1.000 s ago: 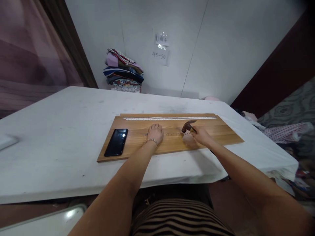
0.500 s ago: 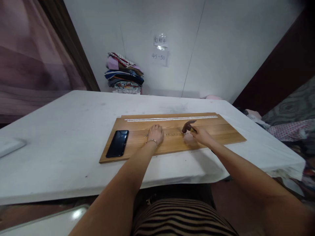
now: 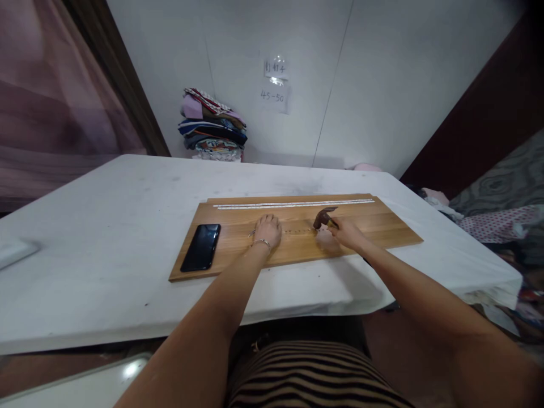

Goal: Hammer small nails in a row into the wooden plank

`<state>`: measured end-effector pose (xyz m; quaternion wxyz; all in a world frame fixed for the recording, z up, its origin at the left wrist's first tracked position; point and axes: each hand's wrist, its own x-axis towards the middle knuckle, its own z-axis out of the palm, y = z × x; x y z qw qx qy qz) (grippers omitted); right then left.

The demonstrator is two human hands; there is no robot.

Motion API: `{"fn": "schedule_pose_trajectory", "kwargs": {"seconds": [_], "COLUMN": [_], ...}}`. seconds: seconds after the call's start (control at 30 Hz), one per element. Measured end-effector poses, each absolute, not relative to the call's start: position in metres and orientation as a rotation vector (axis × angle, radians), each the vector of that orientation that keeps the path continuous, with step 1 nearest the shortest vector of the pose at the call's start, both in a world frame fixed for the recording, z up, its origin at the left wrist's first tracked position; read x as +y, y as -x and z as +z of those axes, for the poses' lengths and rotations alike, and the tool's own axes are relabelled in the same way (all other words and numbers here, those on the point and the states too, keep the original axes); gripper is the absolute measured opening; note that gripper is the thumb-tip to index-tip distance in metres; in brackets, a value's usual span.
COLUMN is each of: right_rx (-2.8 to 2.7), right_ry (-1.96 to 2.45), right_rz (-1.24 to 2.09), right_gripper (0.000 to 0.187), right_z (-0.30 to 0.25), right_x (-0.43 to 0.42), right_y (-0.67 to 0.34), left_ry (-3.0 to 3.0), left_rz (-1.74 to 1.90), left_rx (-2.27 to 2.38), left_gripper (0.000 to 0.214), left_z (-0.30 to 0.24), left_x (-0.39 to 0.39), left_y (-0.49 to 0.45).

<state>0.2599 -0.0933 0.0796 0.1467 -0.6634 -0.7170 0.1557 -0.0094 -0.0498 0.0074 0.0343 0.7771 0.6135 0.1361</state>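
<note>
My right hand (image 3: pixel 346 232) grips the handle of a claw hammer (image 3: pixel 325 217), its head held low at a row of small nails (image 3: pixel 300 230) along the middle of a wooden board (image 3: pixel 374 226). On the same board my left hand (image 3: pixel 268 229) lies flat, palm down, just left of the nail row, fingers stretched away from me. A few thin nails (image 3: pixel 251 233) poke out at its left side; whether more lie beneath the palm is hidden. Two white strips (image 3: pixel 293 204) run along the board's far edge.
A black phone (image 3: pixel 201 247) lies on the board's left end. The board rests on a table with a white cloth (image 3: pixel 106 243). Folded clothes (image 3: pixel 215 127) are stacked against the wall at the back. A white object (image 3: pixel 17 252) sits at the left edge.
The whole view has shifted slightly. Both hands and the hammer keep nearly the same places on the board.
</note>
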Motion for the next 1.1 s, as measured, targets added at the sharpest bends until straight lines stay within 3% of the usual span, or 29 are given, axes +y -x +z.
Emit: {"fn": "schedule_pose_trajectory", "kwargs": {"seconds": [1.1], "right_rx": [-2.068], "right_ry": [1.944], "right_rz": [0.466], "right_gripper": [0.020], "right_z": [0.0844], "right_x": [-0.0950], "right_y": [-0.2561], "left_ry": [-2.389], "left_rz": [0.420], "left_rx": [1.884], "left_gripper": [0.031], "left_z": [0.0098], "left_x": [-0.0505], "left_y": [0.0087]}}
